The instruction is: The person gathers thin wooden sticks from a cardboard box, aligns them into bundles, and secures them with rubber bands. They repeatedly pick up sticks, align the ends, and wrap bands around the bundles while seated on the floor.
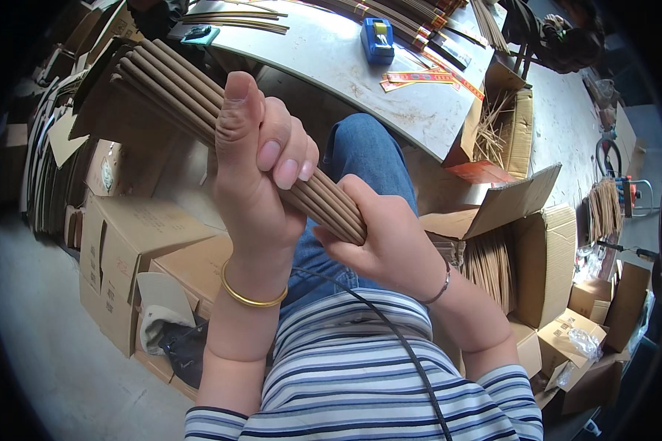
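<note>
A bundle of thick brown incense sticks [324, 207] slants across in front of me, from the upper left down to the right. My left hand [261, 151] is closed around its middle, thumb pointing up. At the lower right end my right hand [390, 231] grips the bundle, its thumb and fingers around the stick ends. The far ends spread slightly apart near an upright cardboard flap [95, 110]. Both hands are above my lap, over blue jeans.
Ahead stands a table [316, 73] with a blue tape dispenser [377, 41], red and yellow paper strips [423, 78] and stick bundles. At right, an open carton [544, 257] holds sticks; another carton [522, 132] holds thin ones. Closed cartons [147, 228] stand at left. A person [559, 37] is at far right.
</note>
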The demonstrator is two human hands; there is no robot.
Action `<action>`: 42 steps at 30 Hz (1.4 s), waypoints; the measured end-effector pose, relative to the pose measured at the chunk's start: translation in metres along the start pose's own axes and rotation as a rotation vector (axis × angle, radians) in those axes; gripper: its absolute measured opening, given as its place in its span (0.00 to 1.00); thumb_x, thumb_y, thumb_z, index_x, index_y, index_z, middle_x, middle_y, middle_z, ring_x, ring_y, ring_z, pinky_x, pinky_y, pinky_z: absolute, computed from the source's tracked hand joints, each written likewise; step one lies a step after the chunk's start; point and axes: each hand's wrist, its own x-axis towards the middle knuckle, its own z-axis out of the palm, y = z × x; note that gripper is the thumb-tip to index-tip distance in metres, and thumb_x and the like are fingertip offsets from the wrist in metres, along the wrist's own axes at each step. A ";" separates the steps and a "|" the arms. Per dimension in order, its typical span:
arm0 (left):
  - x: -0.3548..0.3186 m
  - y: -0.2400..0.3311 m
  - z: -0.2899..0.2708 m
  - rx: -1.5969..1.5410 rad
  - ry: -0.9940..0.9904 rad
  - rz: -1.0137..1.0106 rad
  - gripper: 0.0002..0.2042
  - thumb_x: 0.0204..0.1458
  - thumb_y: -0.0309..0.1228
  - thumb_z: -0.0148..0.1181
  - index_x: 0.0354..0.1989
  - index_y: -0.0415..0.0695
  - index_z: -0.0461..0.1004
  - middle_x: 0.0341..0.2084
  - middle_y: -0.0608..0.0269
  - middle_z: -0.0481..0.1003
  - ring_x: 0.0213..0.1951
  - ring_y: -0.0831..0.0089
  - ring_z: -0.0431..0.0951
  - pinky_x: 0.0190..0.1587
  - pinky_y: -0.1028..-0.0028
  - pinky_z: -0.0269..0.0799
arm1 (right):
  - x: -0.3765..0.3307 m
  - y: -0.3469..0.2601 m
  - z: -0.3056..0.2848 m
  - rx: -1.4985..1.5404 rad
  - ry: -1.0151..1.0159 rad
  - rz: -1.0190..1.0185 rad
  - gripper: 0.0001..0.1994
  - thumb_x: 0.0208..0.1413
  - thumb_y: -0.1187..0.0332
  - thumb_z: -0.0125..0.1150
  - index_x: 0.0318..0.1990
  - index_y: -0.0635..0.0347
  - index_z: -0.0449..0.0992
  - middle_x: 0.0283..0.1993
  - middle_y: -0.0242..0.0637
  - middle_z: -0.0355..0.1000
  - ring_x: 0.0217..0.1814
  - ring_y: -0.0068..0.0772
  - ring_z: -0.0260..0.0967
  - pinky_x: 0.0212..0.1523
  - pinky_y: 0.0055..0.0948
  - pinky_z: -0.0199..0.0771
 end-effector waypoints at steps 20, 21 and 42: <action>0.003 0.003 -0.002 -0.210 -0.054 -0.136 0.12 0.61 0.37 0.50 0.26 0.49 0.64 0.11 0.76 0.60 0.12 0.86 0.61 0.20 0.82 0.65 | 0.004 -0.012 -0.015 0.312 -0.253 0.203 0.12 0.47 0.71 0.63 0.35 0.62 0.64 0.23 0.47 0.68 0.25 0.47 0.70 0.25 0.35 0.69; 0.003 0.003 -0.006 -0.213 -0.130 -0.134 0.12 0.61 0.37 0.49 0.26 0.49 0.64 0.11 0.76 0.60 0.12 0.86 0.61 0.19 0.82 0.65 | 0.004 -0.017 -0.019 0.481 -0.402 0.335 0.12 0.47 0.71 0.62 0.34 0.62 0.63 0.23 0.48 0.69 0.26 0.50 0.70 0.25 0.36 0.69; 0.001 -0.011 0.009 0.112 0.093 0.089 0.10 0.58 0.35 0.55 0.27 0.46 0.65 0.14 0.74 0.61 0.15 0.84 0.64 0.22 0.80 0.66 | 0.006 0.014 0.006 -0.084 0.159 -0.127 0.14 0.48 0.72 0.65 0.38 0.62 0.66 0.24 0.44 0.68 0.21 0.44 0.66 0.25 0.33 0.67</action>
